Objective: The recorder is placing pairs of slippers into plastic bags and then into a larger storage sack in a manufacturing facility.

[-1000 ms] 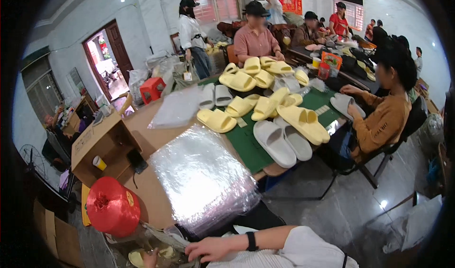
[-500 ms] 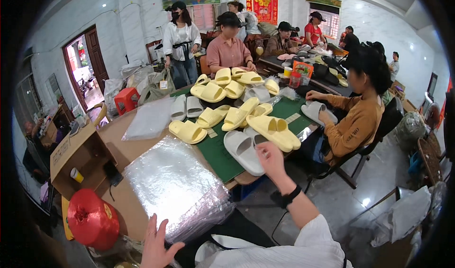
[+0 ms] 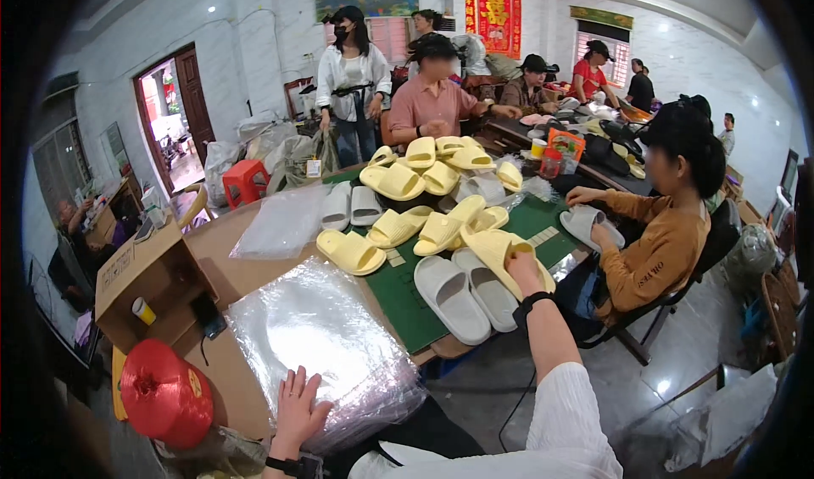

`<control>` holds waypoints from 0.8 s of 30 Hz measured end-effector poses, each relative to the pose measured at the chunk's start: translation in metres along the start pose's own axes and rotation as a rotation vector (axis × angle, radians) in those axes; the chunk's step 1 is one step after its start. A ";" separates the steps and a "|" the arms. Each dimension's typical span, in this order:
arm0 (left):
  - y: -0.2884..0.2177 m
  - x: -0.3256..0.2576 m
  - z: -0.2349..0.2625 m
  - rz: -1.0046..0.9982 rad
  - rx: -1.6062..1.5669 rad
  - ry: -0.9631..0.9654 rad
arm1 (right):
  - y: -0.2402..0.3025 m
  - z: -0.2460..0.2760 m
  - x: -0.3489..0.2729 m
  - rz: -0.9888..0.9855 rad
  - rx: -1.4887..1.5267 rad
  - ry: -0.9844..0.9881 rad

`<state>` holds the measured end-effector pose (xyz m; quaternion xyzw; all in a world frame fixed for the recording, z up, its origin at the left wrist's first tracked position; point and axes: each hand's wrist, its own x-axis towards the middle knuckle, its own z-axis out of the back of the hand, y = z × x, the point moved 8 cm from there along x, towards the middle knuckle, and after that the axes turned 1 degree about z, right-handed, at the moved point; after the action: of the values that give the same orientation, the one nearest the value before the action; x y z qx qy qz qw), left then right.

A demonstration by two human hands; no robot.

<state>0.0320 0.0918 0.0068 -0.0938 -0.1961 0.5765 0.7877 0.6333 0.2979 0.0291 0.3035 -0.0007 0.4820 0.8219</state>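
Observation:
My left hand (image 3: 298, 404) lies with fingers spread on the near edge of a stack of clear plastic bags (image 3: 314, 326). At the front right of the table, my right hand (image 3: 524, 271) grips a yellow slipper (image 3: 490, 246), its fingertips partly hidden at the strap. Just left of that hand, a pair of grey slippers (image 3: 449, 297) rests side by side, overhanging the green mat (image 3: 397, 309). Behind them several more yellow slippers (image 3: 392, 182) are heaped, and another grey pair (image 3: 337, 206) stands at the heap's left.
An open cardboard box (image 3: 148, 267) stands at the left, near a red twine spool (image 3: 165, 392). A clear plastic sheet (image 3: 280, 225) lies beyond the bags. At the right, a seated co-worker in a brown top (image 3: 657, 242) holds a grey slipper. Other people work around the far tables.
My right hand has moved from beside the grey slippers onto a yellow slipper at their right. My left hand has come to rest on the plastic bags. The whole view has shifted slightly.

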 end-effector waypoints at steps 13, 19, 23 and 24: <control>0.004 -0.002 0.006 0.005 0.021 -0.050 | 0.082 0.085 -0.065 0.336 0.676 -0.185; 0.013 -0.006 0.002 0.014 0.056 -0.055 | 0.240 0.057 -0.204 0.574 0.746 0.226; 0.005 -0.001 0.002 0.009 0.039 -0.069 | 0.301 0.002 -0.286 0.663 0.671 0.448; 0.008 -0.002 0.000 0.012 0.050 -0.074 | 0.312 -0.016 -0.301 0.679 0.699 0.504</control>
<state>0.0243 0.0923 0.0034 -0.0536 -0.2100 0.5892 0.7784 0.2202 0.1773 0.0834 0.4162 0.2585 0.7495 0.4452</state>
